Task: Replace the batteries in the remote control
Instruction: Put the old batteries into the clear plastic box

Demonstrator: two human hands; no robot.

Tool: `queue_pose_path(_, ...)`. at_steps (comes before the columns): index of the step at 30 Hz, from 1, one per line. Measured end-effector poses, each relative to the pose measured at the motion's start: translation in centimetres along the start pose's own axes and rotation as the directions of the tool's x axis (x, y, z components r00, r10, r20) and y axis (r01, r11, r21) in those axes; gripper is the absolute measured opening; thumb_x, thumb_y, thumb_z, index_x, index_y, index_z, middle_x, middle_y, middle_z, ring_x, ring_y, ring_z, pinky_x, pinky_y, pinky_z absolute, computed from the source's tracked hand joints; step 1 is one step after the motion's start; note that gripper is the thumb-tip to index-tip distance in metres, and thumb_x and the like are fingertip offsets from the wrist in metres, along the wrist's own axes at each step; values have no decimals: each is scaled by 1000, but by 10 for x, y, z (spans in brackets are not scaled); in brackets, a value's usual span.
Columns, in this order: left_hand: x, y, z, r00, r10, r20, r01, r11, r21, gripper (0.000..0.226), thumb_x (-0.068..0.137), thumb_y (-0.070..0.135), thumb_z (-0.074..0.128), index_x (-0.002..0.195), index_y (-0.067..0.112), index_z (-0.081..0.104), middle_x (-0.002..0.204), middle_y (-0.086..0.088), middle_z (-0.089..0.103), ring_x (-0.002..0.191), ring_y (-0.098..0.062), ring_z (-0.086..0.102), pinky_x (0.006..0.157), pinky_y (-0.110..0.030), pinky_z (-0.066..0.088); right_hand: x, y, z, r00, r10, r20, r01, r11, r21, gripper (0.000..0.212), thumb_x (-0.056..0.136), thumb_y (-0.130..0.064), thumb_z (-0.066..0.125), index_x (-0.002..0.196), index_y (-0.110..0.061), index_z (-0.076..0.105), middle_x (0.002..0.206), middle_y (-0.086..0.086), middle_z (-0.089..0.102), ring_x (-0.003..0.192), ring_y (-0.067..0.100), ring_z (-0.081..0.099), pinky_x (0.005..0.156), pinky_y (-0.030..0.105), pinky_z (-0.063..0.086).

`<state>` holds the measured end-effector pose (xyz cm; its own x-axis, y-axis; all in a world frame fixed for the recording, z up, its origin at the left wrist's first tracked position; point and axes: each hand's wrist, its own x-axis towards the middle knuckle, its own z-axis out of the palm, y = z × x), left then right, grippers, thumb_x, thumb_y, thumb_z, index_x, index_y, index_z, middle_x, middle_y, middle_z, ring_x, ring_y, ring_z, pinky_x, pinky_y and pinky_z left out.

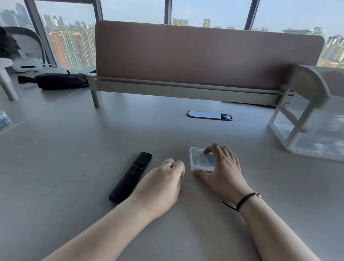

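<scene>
Remote lies face-up on tabletop, just left of left hand; its grip loosely curled, holding nothing. Right hand grip spans clear box, thumb and fingers at its edges.

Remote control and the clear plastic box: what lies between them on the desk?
In the head view, the left hand rests on the desk between the remote control and the clear plastic box, touching neither.

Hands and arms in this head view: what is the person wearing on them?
Both forearms are bare, no sleeves showing. The left hand wears a thin silver ring on one finger. The right hand has a black cord bracelet with a small gold clasp at the wrist.
</scene>
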<state>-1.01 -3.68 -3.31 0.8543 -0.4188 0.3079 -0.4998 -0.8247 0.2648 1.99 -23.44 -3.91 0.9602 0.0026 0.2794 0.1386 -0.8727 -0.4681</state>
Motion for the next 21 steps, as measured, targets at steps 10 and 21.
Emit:
queue_pose_path(10,-6,5,2,997,-75,-15,77,989,130,22,99,38,46,105,18,45,102,-3,54,83,-24,65,68,-34,50,-5,-9,0,998,4,66,-8,998,58,61,74,-54,75,125,-36,50,122,-3,52,119,24,52,99,38,43)
queue_pose_path(21,-11,26,-7,986,-52,160,-19,911,411,43,77,-8,36,115,9,39,104,-10,56,87,-26,66,48,-30,30,-2,-13,2,997,75,-12,-68,954,291,54,74,-53,76,121,-35,55,115,-10,54,110,14,57,86,30,44)
